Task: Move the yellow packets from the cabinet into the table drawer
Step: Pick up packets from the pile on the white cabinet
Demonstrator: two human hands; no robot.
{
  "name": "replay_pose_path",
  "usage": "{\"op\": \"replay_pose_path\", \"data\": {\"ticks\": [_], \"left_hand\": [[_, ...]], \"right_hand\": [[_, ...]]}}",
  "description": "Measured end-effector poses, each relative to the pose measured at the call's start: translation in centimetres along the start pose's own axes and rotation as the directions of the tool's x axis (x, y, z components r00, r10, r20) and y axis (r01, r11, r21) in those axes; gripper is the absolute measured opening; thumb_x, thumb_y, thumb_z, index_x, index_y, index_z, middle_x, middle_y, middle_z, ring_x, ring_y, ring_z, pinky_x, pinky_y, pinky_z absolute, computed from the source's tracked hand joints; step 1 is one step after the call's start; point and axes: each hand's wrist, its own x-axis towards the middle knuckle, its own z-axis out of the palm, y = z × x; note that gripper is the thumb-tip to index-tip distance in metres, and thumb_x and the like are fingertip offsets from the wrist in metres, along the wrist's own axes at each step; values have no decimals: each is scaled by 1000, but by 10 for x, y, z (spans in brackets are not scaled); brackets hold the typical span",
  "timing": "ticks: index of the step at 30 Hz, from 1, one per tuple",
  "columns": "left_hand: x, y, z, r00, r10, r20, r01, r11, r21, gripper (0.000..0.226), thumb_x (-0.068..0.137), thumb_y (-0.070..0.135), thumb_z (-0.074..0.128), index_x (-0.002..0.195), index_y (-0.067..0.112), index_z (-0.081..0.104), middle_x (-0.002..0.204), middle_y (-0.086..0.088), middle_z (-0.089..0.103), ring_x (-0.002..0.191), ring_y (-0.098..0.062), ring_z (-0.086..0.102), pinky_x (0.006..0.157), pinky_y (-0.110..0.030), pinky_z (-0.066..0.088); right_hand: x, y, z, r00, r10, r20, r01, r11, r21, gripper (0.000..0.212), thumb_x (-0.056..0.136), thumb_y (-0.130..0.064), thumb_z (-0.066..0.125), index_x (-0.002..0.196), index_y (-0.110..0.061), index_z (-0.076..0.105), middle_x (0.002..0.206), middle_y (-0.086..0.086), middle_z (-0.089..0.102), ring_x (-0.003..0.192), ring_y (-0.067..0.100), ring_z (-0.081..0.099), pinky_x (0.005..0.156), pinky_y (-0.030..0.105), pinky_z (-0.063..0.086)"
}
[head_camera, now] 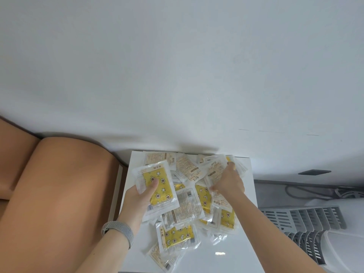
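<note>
My left hand [140, 194] grips one yellow packet [157, 189], its long axis running away from me. My right hand [228, 183] pinches another in the heap of packets [189, 211] on the white counter [244, 257], just beyond its fingertips.

Packets [189, 196]: clear-white plastic, yellow fronts with star, flower and moon prints; some show white printed backs. Cabinet top [226, 259] glossy white. Sofa [59, 184] tan. Watch band [120, 232] grey.
</note>
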Motion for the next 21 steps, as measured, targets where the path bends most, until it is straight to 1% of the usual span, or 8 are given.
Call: {"op": "replay_pose_path", "data": {"ticks": [2,4,7,10,13,16,18,21], "left_hand": [[0,1,0,1000,1,-3,-1,1000,-5,26,86,31,69,108,16,71,98,-3,78,94,-23,74,94,-51,54],[2,1,-1,1000,3,-5,-3,1000,-5,28,84,33,69,108,17,71,98,-2,78,95,-23,74,94,-51,54],[4,2,-1,1000,0,-7,0,1000,-15,27,85,33,69,108,18,71,100,-2,77,97,-24,73,95,-52,53],[6,2,-3,1000,-15,-18,14,999,-30,22,88,29,69,106,18,72,98,-3,78,96,-25,73,95,-52,53],[8,3,-5,999,-18,-26,17,999,-34,21,88,29,69,105,18,72,98,-4,78,96,-25,73,94,-53,54],[11,4,-7,999,-19,-33,18,999,-38,23,86,31,70,105,18,72,98,-5,77,96,-26,73,94,-54,53],[12,4,-9,999,-18,-36,16,999,-36,23,86,33,70,104,18,72,98,-4,77,96,-26,73,94,-54,53],[14,5,-11,999,-17,-43,15,999,-42,21,85,32,70,101,19,72,97,-4,78,96,-26,73,94,-54,53]], "right_hand": [[6,6,-1,1000,-25,2,25,993,117,83,73,-18,85,137,-9,33,124,12,58,109,31,59,81,40,50],[8,13,1,994,-103,-28,106,974,202,50,80,-29,78,118,-7,54,109,10,65,95,26,63,77,37,53],[7,17,-2,978,-188,-88,204,955,217,24,87,-34,69,94,-11,67,87,5,69,78,20,64,69,34,54],[4,16,-8,981,-173,-90,193,934,300,21,87,-27,68,86,-7,66,76,6,66,63,17,57,60,30,48],[-2,8,-12,979,-203,-37,199,884,423,33,82,-29,72,92,2,68,87,18,72,68,21,60,65,33,50],[-11,-8,-14,953,-294,70,224,842,490,27,83,-41,74,86,-14,72,87,9,75,79,25,70,75,35,56],[-13,-19,-11,933,-343,107,252,836,487,22,84,-47,71,83,-25,71,84,-2,76,85,21,72,81,35,57],[-8,-37,0,910,-396,120,324,862,389,34,80,-60,67,87,-27,73,95,-6,75,92,16,71,88,38,57]]}}
